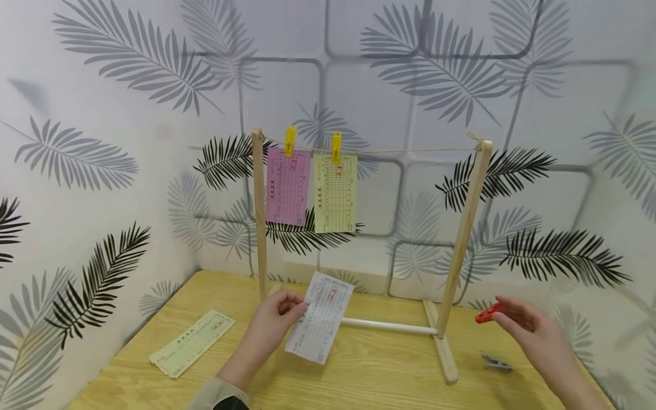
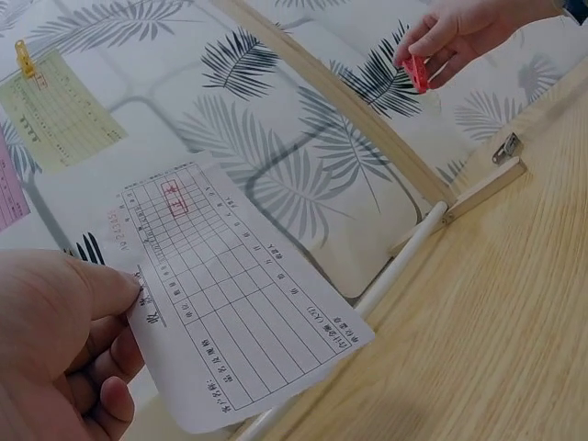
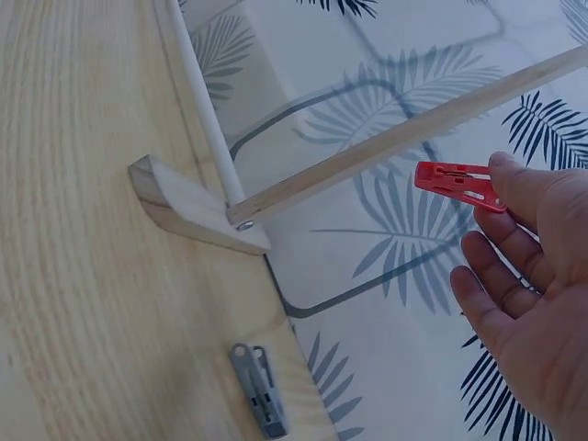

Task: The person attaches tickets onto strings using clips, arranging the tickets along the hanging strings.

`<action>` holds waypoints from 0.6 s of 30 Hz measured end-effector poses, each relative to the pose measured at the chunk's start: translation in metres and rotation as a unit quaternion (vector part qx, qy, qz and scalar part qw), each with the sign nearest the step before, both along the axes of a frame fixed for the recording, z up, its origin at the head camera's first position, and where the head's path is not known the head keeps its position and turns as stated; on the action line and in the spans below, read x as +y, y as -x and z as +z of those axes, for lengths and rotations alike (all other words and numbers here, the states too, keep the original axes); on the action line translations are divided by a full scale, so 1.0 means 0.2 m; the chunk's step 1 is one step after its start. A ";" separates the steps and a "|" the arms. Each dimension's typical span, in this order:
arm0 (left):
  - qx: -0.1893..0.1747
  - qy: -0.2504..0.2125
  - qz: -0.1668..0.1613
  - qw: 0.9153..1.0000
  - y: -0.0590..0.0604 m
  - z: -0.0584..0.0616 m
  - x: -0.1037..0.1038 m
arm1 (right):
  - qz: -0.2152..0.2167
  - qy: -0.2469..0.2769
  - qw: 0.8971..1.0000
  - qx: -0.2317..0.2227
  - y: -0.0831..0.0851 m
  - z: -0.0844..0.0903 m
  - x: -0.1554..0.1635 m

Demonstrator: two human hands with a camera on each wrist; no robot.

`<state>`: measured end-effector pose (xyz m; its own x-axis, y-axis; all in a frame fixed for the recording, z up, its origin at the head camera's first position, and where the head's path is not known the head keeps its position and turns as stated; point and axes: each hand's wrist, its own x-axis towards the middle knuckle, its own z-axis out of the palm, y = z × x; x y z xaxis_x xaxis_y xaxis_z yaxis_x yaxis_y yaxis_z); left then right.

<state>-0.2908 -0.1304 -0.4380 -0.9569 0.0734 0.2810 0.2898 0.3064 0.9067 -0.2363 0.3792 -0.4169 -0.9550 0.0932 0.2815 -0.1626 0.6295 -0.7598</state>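
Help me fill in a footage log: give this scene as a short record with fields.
Left hand: pinches a white slip by its edge
Right hand: holds a red clip
String: bears a pink slip under one yellow clip and a yellow-green slip under another
Frame: two wooden posts, with a white rod low between them
Table: loose yellow-green slips at left, grey clip at right
Wall: leaf-patterned

The white slip [image 2: 248,303] bears red "No" [image 2: 122,243] and Chinese print [image 2: 333,329].
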 end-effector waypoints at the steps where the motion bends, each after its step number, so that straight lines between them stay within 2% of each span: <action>1: 0.004 -0.002 -0.001 1.000 0.00 0.01 0.01 | 0.002 0.004 1.000 0.004 0.00 0.03 -0.01; 4: 0.021 -0.006 -0.001 1.000 -0.01 0.04 0.03 | 0.007 -0.004 0.999 0.032 -0.01 0.11 -0.04; 10: 0.052 -0.018 -0.004 0.998 -0.03 0.12 0.08 | 0.032 -0.026 0.997 0.058 -0.01 0.27 -0.09; 18: 0.064 -0.056 -0.007 0.996 -0.06 0.17 0.16 | 0.056 -0.045 0.991 0.114 -0.02 0.45 -0.14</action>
<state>-0.2790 -0.0974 -0.4039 -0.9117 0.0478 0.4081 0.4090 0.1999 0.8904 -0.2325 0.3516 -0.3266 -0.8690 -0.0447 0.4928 -0.3956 0.6612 -0.6375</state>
